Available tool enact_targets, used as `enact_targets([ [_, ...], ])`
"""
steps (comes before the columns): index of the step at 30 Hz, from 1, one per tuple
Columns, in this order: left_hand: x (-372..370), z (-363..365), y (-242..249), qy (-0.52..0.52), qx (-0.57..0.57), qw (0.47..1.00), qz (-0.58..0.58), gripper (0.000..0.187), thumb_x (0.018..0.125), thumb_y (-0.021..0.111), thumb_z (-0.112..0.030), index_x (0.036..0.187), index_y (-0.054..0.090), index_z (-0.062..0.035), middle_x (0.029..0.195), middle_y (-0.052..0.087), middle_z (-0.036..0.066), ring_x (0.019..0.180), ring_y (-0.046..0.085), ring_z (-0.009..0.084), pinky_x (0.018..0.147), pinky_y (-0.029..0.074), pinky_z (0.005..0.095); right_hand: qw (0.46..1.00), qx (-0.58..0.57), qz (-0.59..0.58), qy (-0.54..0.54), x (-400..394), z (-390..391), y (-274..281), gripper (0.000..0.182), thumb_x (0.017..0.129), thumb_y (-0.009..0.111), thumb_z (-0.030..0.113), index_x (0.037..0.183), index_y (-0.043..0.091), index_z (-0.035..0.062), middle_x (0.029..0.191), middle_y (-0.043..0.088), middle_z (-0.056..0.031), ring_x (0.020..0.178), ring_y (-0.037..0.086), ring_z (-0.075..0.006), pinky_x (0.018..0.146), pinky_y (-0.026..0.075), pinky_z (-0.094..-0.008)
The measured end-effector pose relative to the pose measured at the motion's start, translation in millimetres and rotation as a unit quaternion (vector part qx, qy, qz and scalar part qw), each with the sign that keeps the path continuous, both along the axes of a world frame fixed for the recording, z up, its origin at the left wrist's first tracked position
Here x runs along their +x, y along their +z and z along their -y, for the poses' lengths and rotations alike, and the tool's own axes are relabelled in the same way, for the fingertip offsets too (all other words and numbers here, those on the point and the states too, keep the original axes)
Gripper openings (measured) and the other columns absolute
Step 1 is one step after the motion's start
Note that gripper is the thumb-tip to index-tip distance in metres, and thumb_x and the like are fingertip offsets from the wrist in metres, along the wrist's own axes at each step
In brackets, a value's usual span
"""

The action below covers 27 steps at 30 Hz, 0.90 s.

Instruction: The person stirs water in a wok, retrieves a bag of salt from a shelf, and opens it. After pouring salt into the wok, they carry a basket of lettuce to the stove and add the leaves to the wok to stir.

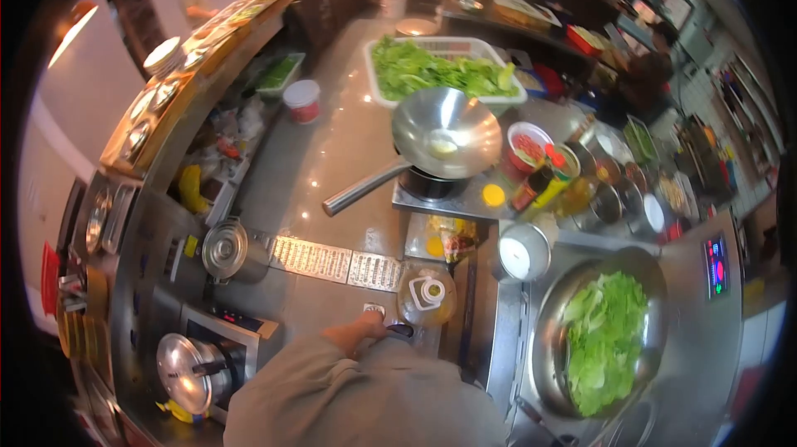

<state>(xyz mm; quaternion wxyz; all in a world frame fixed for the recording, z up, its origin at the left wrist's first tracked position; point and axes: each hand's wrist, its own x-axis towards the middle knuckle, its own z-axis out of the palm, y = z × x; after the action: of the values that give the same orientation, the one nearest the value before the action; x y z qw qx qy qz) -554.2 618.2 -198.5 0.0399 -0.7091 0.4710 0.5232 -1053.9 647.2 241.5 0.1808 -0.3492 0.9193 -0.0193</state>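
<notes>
My left hand (365,329) is low in the middle of the view, in front of my grey clothing. Its fingers are small and blurred, so their grip cannot be made out. A small whitish item (374,309) shows right beside it; whether I touch it is unclear. Just to the right stands a wide clear jug with a white cap (430,292). My right hand is out of view. Green leaves (606,343) lie in a large steel wok (550,347) at the lower right. An empty steel pan (448,119) with a long handle rests on a dark round base.
A white basket (378,86) of leafy greens stands behind the pan. Seasoning bottles (531,190) and bowls crowd the right counter. A metal drain grate (311,258) crosses the floor. Lidded pots (226,249) stand left. Another person (652,65) is at the upper right, one more at upper left.
</notes>
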Motion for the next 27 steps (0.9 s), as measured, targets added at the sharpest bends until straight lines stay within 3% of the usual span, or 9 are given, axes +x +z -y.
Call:
enact_targets([
  [2,5.8,0.5,4.0,0.002,0.0,1.0,-0.001,0.042,0.069,0.069,-0.029,0.1,0.069,-0.0016,0.106,0.065,0.022,0.1,0.063,0.0329,0.087,0.05,0.0395,0.969,-0.026,0.174,-0.173,27.5,14.6,-5.0,0.07,0.08,0.068,0.02,0.143,0.036,0.0132,0.123,0.053,-0.0331,0.114,0.057,-0.0278,0.097,0.044,-0.0379],
  [4,9.2,0.1,23.0,0.0,0.018,1.0,-0.003,0.042,0.068,0.069,-0.028,0.101,0.068,-0.0003,0.107,0.065,0.023,0.098,0.064,0.0325,0.085,0.05,0.039,0.828,-0.179,0.48,-0.229,13.9,7.6,-37.0,0.021,0.09,0.054,0.031,0.09,0.046,0.011,0.074,0.043,-0.0118,0.063,0.044,-0.0199,0.057,0.036,-0.0314],
  [5,9.4,3.5,24.2,0.002,0.035,0.999,-0.007,0.044,0.068,0.07,-0.027,0.102,0.068,-0.0004,0.107,0.065,0.022,0.095,0.065,0.0324,0.083,0.051,0.0387,0.718,-0.211,0.605,-0.271,6.6,4.7,-53.5,0.041,0.094,0.047,0.036,0.063,0.051,0.01,0.049,0.038,-0.0012,0.038,0.037,-0.0159,0.037,0.031,-0.0282],
  [6,8.5,-2.9,19.8,0.02,0.009,1.0,-0.014,0.044,0.067,0.071,-0.027,0.102,0.067,-0.0005,0.105,0.065,0.022,0.093,0.065,0.0324,0.082,0.051,0.0387,0.691,-0.247,0.621,-0.275,13.5,15.7,-55.9,0.031,0.095,0.047,0.028,0.071,0.049,0.0091,0.053,0.038,0.0,0.039,0.036,-0.012,0.035,0.029,-0.0264],
  [7,11.3,-8.8,19.9,0.041,-0.014,0.999,-0.021,0.045,0.066,0.073,-0.027,0.102,0.067,-0.0005,0.104,0.066,0.021,0.092,0.065,0.0324,0.081,0.051,0.0387,0.764,-0.329,0.519,-0.197,42.4,30.4,-47.6,0.016,0.095,0.046,0.018,0.082,0.048,0.0081,0.055,0.039,0.0012,0.039,0.034,-0.0104,0.035,0.029,-0.0274],
  [10,10.0,-0.7,51.8,0.036,0.056,0.997,-0.035,0.042,0.067,0.075,-0.024,0.101,0.066,-0.0004,0.101,0.066,0.021,0.096,0.064,0.0318,0.084,0.05,0.0378,0.36,-0.337,0.8,-0.342,30.2,47.6,-47.2,0.034,0.092,0.046,0.004,0.126,0.047,-0.001,0.07,0.044,-0.0019,0.049,0.041,-0.0078,0.042,0.036,-0.0213],
  [16,15.2,19.7,28.0,0.016,0.061,0.998,-0.03,0.042,0.07,0.075,-0.022,0.104,0.064,-0.0019,0.102,0.066,0.02,0.098,0.063,0.0313,0.085,0.05,0.0374,0.361,-0.365,0.818,-0.258,50.1,12.6,0.8,0.043,0.093,0.042,0.005,0.135,0.038,0.0005,0.077,0.045,-0.006,0.053,0.044,-0.0081,0.043,0.039,-0.023],
  [21,-4.4,55.6,38.5,-0.043,0.009,0.998,-0.035,0.042,0.072,0.074,-0.024,0.107,0.064,-0.002,0.103,0.066,0.021,0.098,0.064,0.0293,0.084,0.05,0.0369,0.673,-0.339,0.612,-0.241,84.3,26.2,55.3,0.059,0.084,0.05,-0.001,0.14,0.034,0.0117,0.066,0.047,-0.0058,0.04,0.039,-0.0088,0.033,0.033,-0.0251],
  [27,-33.1,73.9,77.0,-0.023,-0.011,0.996,-0.087,0.041,0.073,0.072,-0.023,0.107,0.065,-0.0009,0.09,0.069,0.018,0.08,0.068,0.026,0.075,0.053,0.0349,0.887,-0.227,0.392,-0.092,56.8,35.9,30.3,0.071,0.076,0.056,-0.004,0.142,0.031,0.0062,0.065,0.053,-0.008,0.039,0.049,-0.0156,0.035,0.042,-0.0318],
])
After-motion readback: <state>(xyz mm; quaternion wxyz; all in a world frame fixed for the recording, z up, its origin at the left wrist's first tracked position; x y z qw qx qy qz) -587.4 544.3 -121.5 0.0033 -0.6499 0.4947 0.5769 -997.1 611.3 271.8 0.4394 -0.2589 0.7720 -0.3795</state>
